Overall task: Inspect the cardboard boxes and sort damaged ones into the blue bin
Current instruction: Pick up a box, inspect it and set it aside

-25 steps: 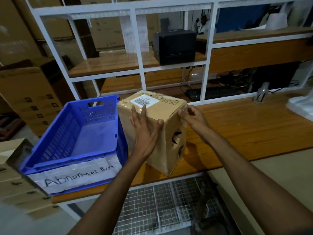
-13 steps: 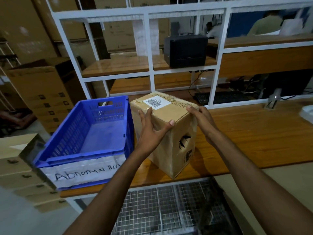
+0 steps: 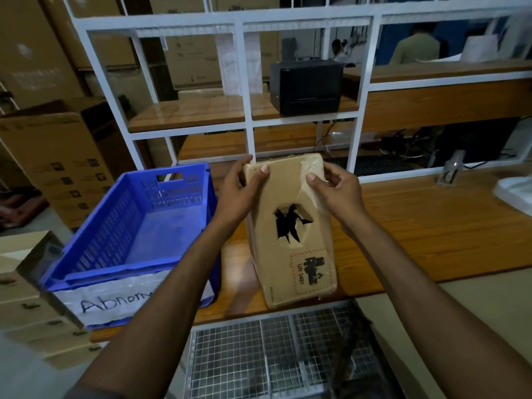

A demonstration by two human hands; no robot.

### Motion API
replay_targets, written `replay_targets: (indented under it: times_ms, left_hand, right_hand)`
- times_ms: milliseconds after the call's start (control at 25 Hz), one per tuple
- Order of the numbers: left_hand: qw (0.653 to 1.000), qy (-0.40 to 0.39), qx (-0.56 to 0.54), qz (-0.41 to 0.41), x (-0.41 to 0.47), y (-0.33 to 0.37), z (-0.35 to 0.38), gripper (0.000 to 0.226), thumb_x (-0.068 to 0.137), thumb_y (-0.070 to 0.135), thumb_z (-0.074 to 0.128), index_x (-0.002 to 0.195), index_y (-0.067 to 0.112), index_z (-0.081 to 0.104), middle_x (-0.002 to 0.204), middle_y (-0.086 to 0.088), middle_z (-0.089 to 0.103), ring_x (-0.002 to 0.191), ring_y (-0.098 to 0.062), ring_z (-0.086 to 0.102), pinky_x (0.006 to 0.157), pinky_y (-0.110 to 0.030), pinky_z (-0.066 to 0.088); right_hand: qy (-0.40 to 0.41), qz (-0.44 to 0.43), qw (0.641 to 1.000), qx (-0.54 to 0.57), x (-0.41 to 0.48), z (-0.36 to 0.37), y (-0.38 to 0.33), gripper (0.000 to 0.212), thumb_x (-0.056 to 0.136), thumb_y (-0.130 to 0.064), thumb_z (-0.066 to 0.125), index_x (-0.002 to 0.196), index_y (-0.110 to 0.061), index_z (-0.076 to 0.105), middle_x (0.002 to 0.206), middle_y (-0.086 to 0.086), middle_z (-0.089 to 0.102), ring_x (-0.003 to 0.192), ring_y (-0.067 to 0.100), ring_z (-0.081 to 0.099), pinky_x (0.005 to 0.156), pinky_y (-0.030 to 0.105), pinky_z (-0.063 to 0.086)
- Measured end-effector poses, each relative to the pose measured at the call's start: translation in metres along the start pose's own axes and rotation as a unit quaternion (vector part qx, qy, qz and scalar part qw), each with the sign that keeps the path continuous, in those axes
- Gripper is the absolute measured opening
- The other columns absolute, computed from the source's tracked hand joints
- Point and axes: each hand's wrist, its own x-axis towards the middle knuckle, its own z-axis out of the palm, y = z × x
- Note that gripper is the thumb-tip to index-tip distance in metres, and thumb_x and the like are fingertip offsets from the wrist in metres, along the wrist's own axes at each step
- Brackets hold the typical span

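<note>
Cartons point(image 3: 57, 156) are stacked far left, beyond the bin point(image 3: 115, 226), which sits at the left end of the surface point(image 3: 431, 226), open side up and just beside the box point(image 3: 288, 194), so a short sideways carry should do. Your left hand point(image 3: 239, 191) pinches the box's top left corner, thumb on the near face. You hold the box upright with its torn hole towards you, likely to judge the damage; whether its lower end rests on the surface I cannot tell. Your right hand point(image 3: 336, 191) pinches the top right corner likewise. Only the bin's wall needs lifting over; the rack point(image 3: 247, 82) and printer point(image 3: 306, 87) stand behind.
</note>
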Motion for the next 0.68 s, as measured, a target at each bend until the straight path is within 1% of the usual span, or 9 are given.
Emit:
replay_targets:
  times_ms: [120,200,280,320,400,480,520,600,680]
  left_hand:
    - [0.998,-0.040,-0.023,-0.043,0.001,-0.005,-0.009,0.097,0.092,0.058,0.071,0.163,0.031,0.010,0.157,-0.003,0.044,0.136,-0.022,0.053,0.109,-0.045,0.051]
    - [0.992,-0.100,-0.029,-0.071,-0.011,-0.013,-0.009,0.093,0.093,0.051,0.072,0.158,0.025,0.011,0.153,-0.002,0.048,0.128,-0.014,0.058,0.103,-0.037,0.055]
    - [0.995,-0.065,-0.016,-0.073,-0.018,-0.017,-0.002,0.079,0.095,0.049,0.070,0.154,0.020,0.026,0.150,-0.002,0.052,0.122,-0.010,0.059,0.086,-0.019,0.053]
    - [0.997,-0.029,-0.006,-0.068,-0.017,-0.016,0.001,0.075,0.095,0.050,0.070,0.152,0.020,0.033,0.149,-0.002,0.054,0.121,-0.009,0.059,0.081,-0.016,0.049]
    - [0.998,-0.006,-0.014,-0.068,-0.011,-0.016,-0.001,0.069,0.094,0.047,0.073,0.148,0.022,0.037,0.146,-0.001,0.055,0.118,-0.007,0.059,0.082,-0.019,0.049]
    - [0.996,-0.037,-0.043,-0.071,-0.007,-0.026,-0.009,0.071,0.092,0.042,0.077,0.146,0.024,0.035,0.148,-0.001,0.054,0.121,-0.006,0.059,0.096,-0.029,0.053]
    - [0.995,-0.051,-0.041,-0.074,-0.006,-0.032,-0.013,0.074,0.091,0.043,0.077,0.149,0.024,0.034,0.149,-0.001,0.053,0.125,-0.009,0.058,0.104,-0.036,0.053]
    - [0.995,-0.064,-0.012,-0.070,-0.008,-0.040,-0.016,0.076,0.094,0.049,0.073,0.156,0.028,0.034,0.150,-0.002,0.054,0.132,-0.017,0.057,0.107,-0.042,0.052]
    - [0.995,-0.070,0.012,-0.066,-0.011,-0.042,-0.014,0.075,0.096,0.052,0.069,0.159,0.035,0.032,0.148,0.001,0.056,0.132,-0.018,0.058,0.099,-0.035,0.054]
  right_hand:
    - [-0.041,0.022,0.999,-0.011,-0.002,-0.003,-0.004,0.052,0.093,-0.029,0.078,0.142,-0.025,0.061,0.127,-0.004,0.071,0.112,0.011,0.068,0.096,0.043,0.060]
    - [-0.068,0.032,0.996,-0.045,-0.009,-0.001,0.000,0.045,0.095,-0.037,0.074,0.138,-0.029,0.063,0.123,-0.008,0.072,0.109,0.011,0.069,0.095,0.047,0.060]
    - [-0.050,0.017,0.996,-0.076,-0.013,0.003,0.000,0.042,0.094,-0.045,0.073,0.131,-0.027,0.067,0.116,-0.009,0.074,0.104,0.010,0.071,0.091,0.048,0.060]
    - [-0.036,0.011,0.996,-0.083,-0.012,0.005,-0.002,0.045,0.092,-0.046,0.075,0.130,-0.024,0.067,0.116,-0.007,0.074,0.103,0.011,0.070,0.091,0.048,0.060]
    - [-0.042,0.027,0.997,-0.059,-0.007,0.004,-0.007,0.055,0.090,-0.039,0.079,0.139,-0.020,0.062,0.126,-0.001,0.071,0.111,0.013,0.068,0.094,0.046,0.060]
    - [-0.075,0.054,0.995,-0.027,-0.007,-0.001,-0.007,0.065,0.088,-0.033,0.080,0.146,-0.020,0.055,0.138,0.002,0.065,0.125,0.017,0.062,0.101,0.048,0.056]
    - [-0.079,0.058,0.995,-0.033,-0.010,-0.002,-0.003,0.067,0.086,-0.039,0.080,0.145,-0.022,0.055,0.139,0.002,0.065,0.127,0.018,0.061,0.102,0.050,0.055]
    - [-0.070,0.051,0.994,-0.073,-0.016,0.002,0.004,0.057,0.087,-0.055,0.074,0.134,-0.025,0.063,0.127,-0.001,0.071,0.117,0.018,0.067,0.097,0.052,0.058]
    - [-0.098,0.055,0.989,-0.099,-0.022,0.008,0.007,0.044,0.094,-0.054,0.068,0.128,-0.025,0.063,0.118,-0.004,0.073,0.104,0.016,0.072,0.089,0.052,0.061]
